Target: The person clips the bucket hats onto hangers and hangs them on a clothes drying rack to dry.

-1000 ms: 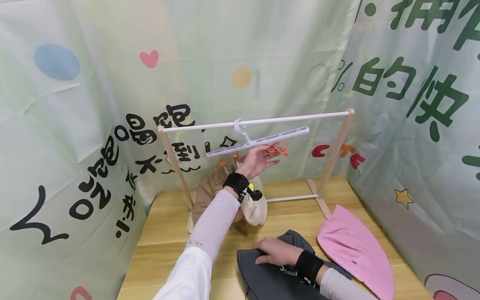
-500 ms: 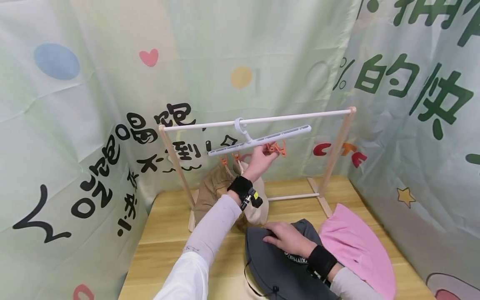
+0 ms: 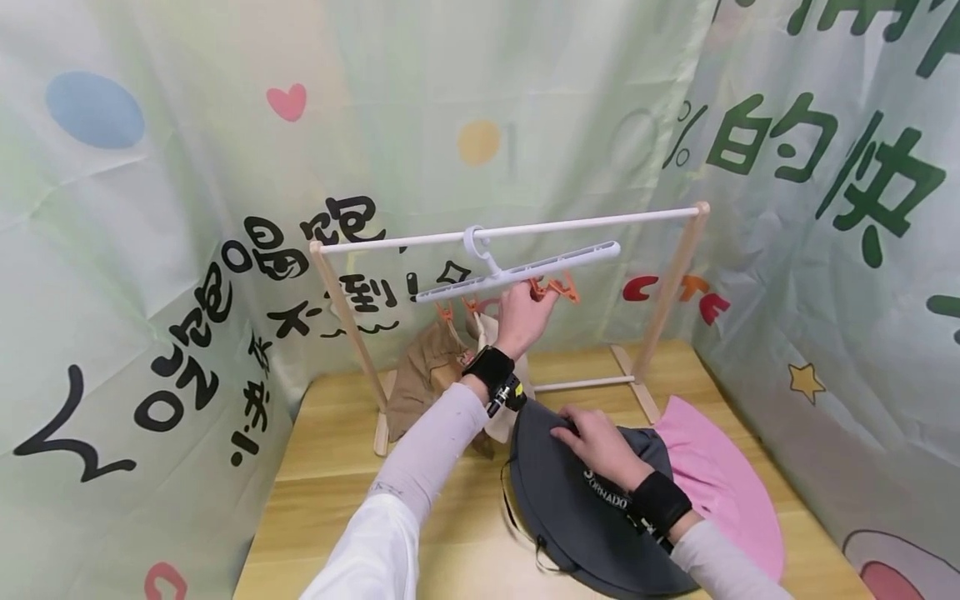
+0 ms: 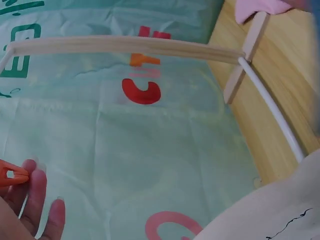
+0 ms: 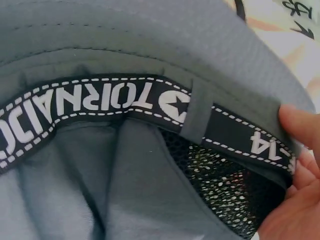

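My left hand (image 3: 522, 317) is raised under the lavender hanger (image 3: 558, 265) and pinches an orange clip (image 4: 14, 174), one of a pair of orange clips (image 3: 564, 288) towards the hanger's right end. Lower down, my right hand (image 3: 606, 446) grips the dark grey brimmed hat (image 3: 592, 533) by its edge. In the right wrist view, the thumb (image 5: 300, 122) lies on the brim beside a black band with white lettering, and mesh shows below it. From the hanger's left half, orange clips hold a brown hat (image 3: 420, 367) and a cream hat (image 3: 498, 429), partly hidden behind my left forearm.
The hanger hooks over the white top rail (image 3: 592, 223) of a rack with wooden legs (image 3: 671, 292). A pink hat (image 3: 731, 492) lies on the wooden table (image 3: 322, 500) at the right, partly covered by the grey hat. Printed curtains (image 3: 375, 133) stand behind and at both sides.
My left fingers, spread beside the clips a second ago, have closed in on one. My right hand has carried the grey hat forward and right, overlapping the pink hat more.
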Demonstrator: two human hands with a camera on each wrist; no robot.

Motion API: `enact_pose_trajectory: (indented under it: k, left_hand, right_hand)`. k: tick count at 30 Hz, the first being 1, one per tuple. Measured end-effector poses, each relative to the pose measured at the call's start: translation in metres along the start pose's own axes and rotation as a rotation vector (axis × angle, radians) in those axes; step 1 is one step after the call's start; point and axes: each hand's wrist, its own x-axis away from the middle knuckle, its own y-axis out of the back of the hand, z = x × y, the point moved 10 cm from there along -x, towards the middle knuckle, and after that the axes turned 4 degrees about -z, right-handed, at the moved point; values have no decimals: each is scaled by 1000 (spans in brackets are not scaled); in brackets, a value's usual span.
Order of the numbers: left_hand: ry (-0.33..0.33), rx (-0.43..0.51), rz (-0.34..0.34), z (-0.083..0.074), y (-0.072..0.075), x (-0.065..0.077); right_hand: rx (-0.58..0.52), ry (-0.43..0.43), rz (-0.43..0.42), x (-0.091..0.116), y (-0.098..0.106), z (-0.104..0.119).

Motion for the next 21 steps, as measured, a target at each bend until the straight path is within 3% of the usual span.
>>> enact_pose_trajectory:
  k: [14, 21]
  left_hand:
    - [-94, -451, 116, -7, 3, -6]
    - [-82, -522, 175, -5, 6, -7]
  right_hand:
    - [218, -86, -135, -26, 45, -15]
    - [380, -23, -141, -54, 52, 0]
